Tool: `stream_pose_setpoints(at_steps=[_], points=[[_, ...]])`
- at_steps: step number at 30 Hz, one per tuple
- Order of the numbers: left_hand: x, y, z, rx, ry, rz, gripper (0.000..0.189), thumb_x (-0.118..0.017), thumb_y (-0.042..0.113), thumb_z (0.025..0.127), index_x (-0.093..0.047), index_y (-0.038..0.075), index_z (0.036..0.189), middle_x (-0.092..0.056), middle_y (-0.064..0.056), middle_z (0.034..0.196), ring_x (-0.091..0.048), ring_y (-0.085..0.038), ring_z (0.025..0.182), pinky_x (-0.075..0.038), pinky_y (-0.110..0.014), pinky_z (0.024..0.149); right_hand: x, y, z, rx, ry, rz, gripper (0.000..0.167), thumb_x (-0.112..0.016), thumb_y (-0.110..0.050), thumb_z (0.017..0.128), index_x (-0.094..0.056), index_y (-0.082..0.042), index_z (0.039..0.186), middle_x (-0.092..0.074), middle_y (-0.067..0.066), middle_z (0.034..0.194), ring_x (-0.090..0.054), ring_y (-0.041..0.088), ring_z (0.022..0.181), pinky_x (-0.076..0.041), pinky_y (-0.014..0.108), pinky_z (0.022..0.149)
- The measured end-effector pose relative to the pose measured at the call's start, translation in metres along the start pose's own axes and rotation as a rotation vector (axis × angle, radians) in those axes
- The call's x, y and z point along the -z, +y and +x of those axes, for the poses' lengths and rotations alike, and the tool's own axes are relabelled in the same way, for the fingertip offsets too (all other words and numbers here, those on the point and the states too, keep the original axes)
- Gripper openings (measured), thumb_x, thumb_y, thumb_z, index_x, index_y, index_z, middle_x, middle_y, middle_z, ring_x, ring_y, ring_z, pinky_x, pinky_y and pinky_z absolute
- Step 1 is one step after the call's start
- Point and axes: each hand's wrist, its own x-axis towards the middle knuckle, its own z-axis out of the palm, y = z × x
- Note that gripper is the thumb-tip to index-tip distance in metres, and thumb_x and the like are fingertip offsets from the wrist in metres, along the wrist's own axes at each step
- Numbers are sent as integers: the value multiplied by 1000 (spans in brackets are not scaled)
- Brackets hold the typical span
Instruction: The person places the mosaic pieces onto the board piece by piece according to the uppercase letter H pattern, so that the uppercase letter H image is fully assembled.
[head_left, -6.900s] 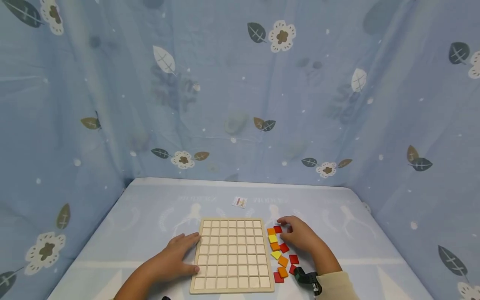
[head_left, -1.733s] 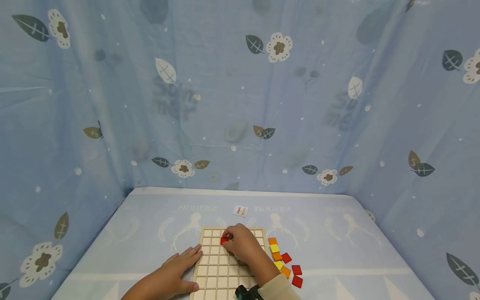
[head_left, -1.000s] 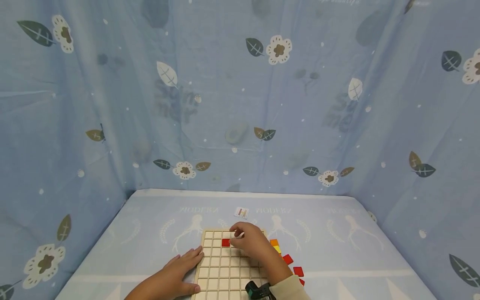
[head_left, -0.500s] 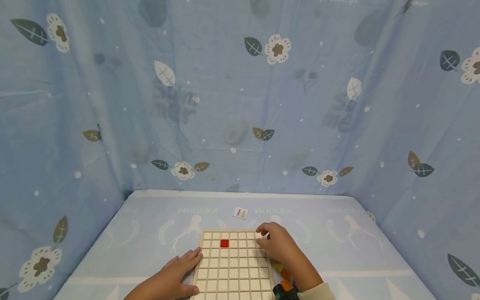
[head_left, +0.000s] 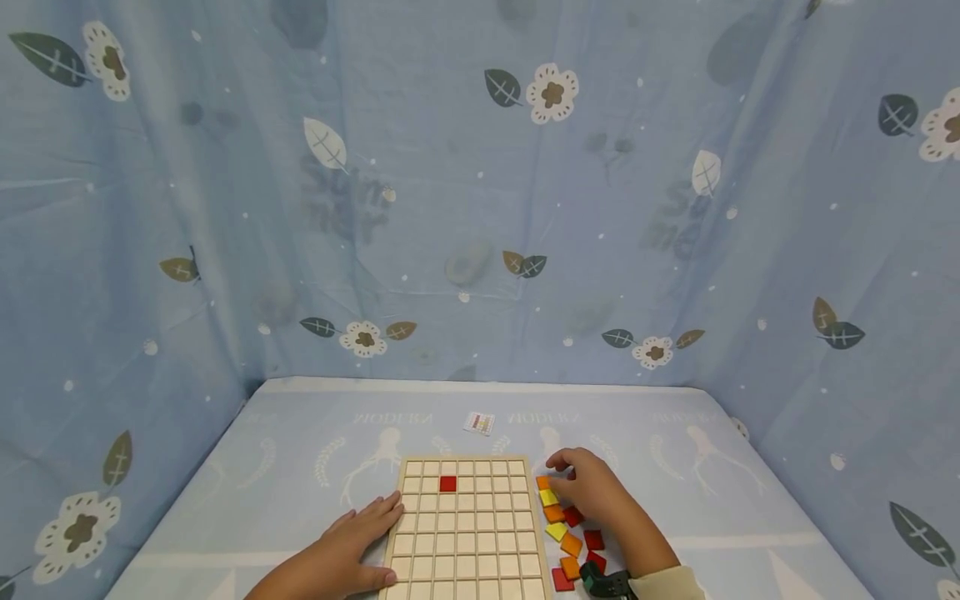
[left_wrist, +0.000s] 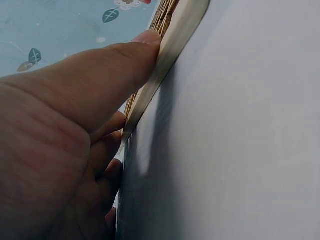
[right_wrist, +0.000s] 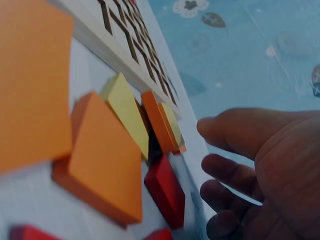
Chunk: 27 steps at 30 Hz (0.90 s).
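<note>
The board [head_left: 466,543] is best steadied by the left hand [head_left: 357,537], fingers loosely straight at its left edge; tiles [head_left: 571,545] just right should be pinched singly by the loosely curved, empty right hand [head_left: 592,485].

Left hand [head_left: 356,546] spread, right hand [head_left: 590,486] loosely curled

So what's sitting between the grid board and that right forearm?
Small tiles in red, orange and yellow, loose on the table, as the head view shows.
</note>
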Motion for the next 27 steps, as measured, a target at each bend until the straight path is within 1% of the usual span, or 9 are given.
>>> stream_pose_setpoints(at_steps=[3, 7, 9, 12, 16, 21, 24, 27], points=[[0, 2, 0, 5, 1, 1, 99, -80, 50, 88, -35, 5, 163, -25, -15, 173, -21, -53, 156, -11, -79, 118, 2, 7, -1, 10, -23, 15, 21, -78, -22, 96, -73, -21, 116, -65, -1, 117, -58, 17, 94, -54, 38, 80], [0, 2, 1, 15, 0, 6, 99, -80, 50, 87, -35, 6, 163, -25, -14, 173, -21, -52, 156, -10, -79, 119, 5, 15, -5, 14, -41, 29, 24, -79, -21, 94, -74, -21, 117, -66, -2, 118, -58, 17, 96, -55, 39, 85], [1, 1, 1, 20, -3, 9, 98, -80, 50, 88, -35, 6, 163, -25, -14, 173, -21, -51, 156, -10, -78, 119, 6, 17, -7, 9, -48, 26, 26, -81, -22, 92, -74, -21, 117, -67, -3, 117, -58, 17, 96, -55, 41, 88], [1, 0, 1, 26, -1, 15, 99, -80, 51, 87, -35, 6, 163, -25, -14, 173, -21, -51, 157, -11, -78, 119, 9, 20, -10, 5, -69, 13, 29, -84, -26, 90, -73, -23, 117, -68, -5, 117, -58, 16, 97, -54, 42, 90], [1, 1, 1, 20, 5, 15, 98, -80, 51, 88, -36, 7, 163, -25, -13, 173, -21, -51, 157, -10, -78, 119, 14, 25, -15, 23, -120, 28, 33, -85, -29, 88, -73, -23, 118, -67, -5, 117, -57, 17, 98, -52, 41, 88], [-1, 0, 0, 6, -9, -6, 98, -80, 50, 88, -35, 6, 164, -24, -14, 173, -21, -51, 156, -11, -79, 118, 20, 30, -24, 45, -198, 44, 31, -87, -28, 85, -71, -19, 110, -63, -1, 108, -54, 20, 95, -47, 38, 82], [-1, -1, 1, 0, -13, -5, 98, -80, 48, 89, -34, 5, 163, -24, -15, 173, -21, -52, 156, -13, -79, 118, 22, 31, -27, 50, -218, 36, 30, -88, -25, 84, -70, -18, 107, -61, 0, 104, -53, 20, 93, -45, 37, 81], [-1, -1, 1, 6, -10, 5, 98, -79, 50, 89, -34, 6, 164, -24, -14, 174, -20, -51, 157, -12, -78, 118, 22, 31, -28, 61, -216, 19, 29, -87, -23, 85, -70, -19, 108, -61, -1, 104, -52, 21, 93, -46, 37, 81]])
